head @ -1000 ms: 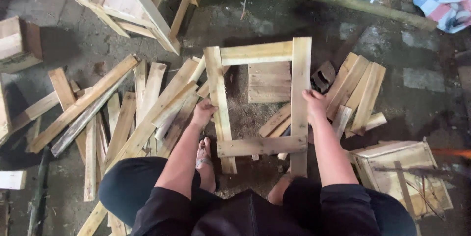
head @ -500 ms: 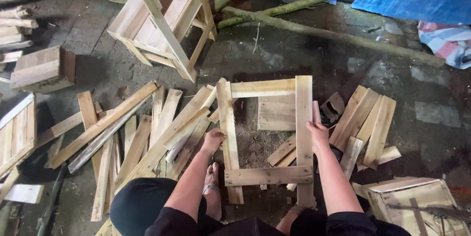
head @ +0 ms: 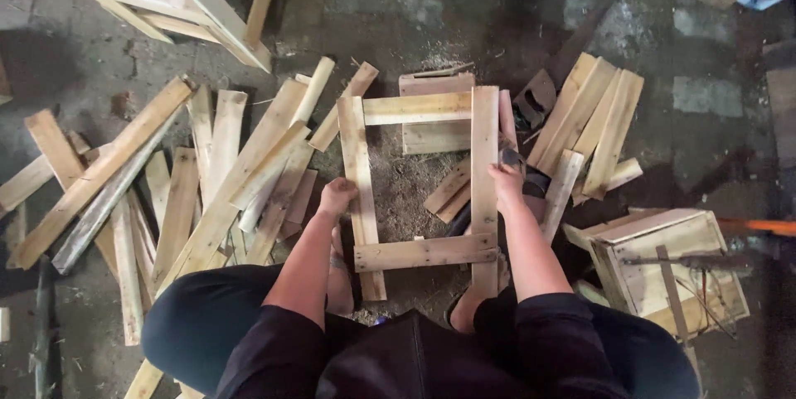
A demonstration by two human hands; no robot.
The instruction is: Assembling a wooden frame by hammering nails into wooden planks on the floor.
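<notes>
Left hand [head: 338, 197] curled around the left upright of a pale wooden frame [head: 419, 109], right hand [head: 506, 179] clamped on the right upright, frame flat on the dirt floor between both grips. Fingertips tucked under the rails, out of sight. Rough-sawn slats [head: 207, 167] heaped just left of the left grip, more boards [head: 593, 117] right of the right grip.

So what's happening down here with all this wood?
A person crouching on the ground holds a rectangular wooden frame of four slats. The left hand grips its left upright, and the right hand grips the right one. The frame lies flat on the dirty floor. Loose slats are piled to the left, more slats lie to the right, and a small wooden crate sits at lower right.
</notes>
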